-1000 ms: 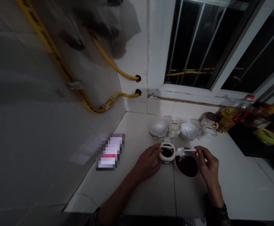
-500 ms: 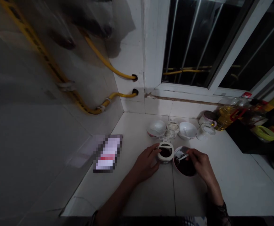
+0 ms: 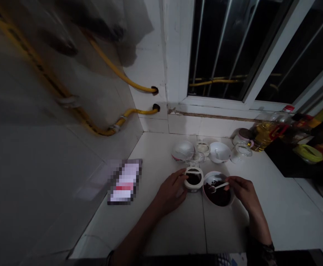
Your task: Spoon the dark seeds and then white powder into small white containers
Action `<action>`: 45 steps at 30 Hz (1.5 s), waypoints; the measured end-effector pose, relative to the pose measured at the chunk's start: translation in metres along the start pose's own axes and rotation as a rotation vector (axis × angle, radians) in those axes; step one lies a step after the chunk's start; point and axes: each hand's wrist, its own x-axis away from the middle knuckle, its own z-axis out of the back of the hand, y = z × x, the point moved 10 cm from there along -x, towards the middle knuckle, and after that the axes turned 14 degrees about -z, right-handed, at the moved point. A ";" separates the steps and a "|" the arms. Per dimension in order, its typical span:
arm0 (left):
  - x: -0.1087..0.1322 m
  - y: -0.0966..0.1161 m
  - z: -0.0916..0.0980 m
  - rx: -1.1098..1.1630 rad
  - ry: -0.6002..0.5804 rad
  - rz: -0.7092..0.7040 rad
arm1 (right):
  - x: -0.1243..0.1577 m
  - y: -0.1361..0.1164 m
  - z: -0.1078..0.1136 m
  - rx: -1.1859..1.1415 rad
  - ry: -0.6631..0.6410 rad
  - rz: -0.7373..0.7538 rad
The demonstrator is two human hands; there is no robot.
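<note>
My left hand is closed around the side of a small jar with a white rim, which stands on the counter with dark contents inside. Between the fingers of my right hand is the handle of a small white spoon. Its bowl end hangs over a white bowl partly filled with a dark, crumbly substance. This bowl stands just right of the jar. The jar's flipped-up clear lid points toward the wall.
Behind stand two white bowls, a jar of pale powder and another clear jar. An oil bottle and a black rack are at right. A phone lies left. Yellow pipes run along the wall.
My right hand has shifted slightly right, and the spoon has come up from the dark substance, so more of it shows. The left hand keeps its hold on the jar.
</note>
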 end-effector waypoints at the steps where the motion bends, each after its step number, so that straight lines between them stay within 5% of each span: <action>1: 0.000 0.000 0.000 -0.001 0.002 0.002 | -0.001 0.002 0.003 -0.022 0.015 -0.009; 23: 0.001 -0.001 -0.002 0.024 -0.009 0.009 | 0.003 -0.005 0.005 -0.317 0.076 0.056; 28: 0.002 -0.003 -0.004 0.038 -0.010 0.018 | 0.027 -0.040 -0.014 -0.193 0.148 0.325; 34: 0.001 -0.003 -0.004 0.056 -0.012 0.024 | 0.090 -0.081 -0.067 0.295 0.178 1.046; 36: 0.001 -0.003 -0.004 0.064 -0.013 0.031 | 0.101 -0.082 -0.074 0.376 0.167 1.171; 39: 0.001 -0.003 -0.005 0.067 -0.019 0.029 | 0.095 -0.081 -0.051 0.340 0.249 1.090; 45: 0.002 -0.003 -0.003 0.048 -0.008 0.021 | 0.048 -0.056 0.010 0.378 0.344 0.662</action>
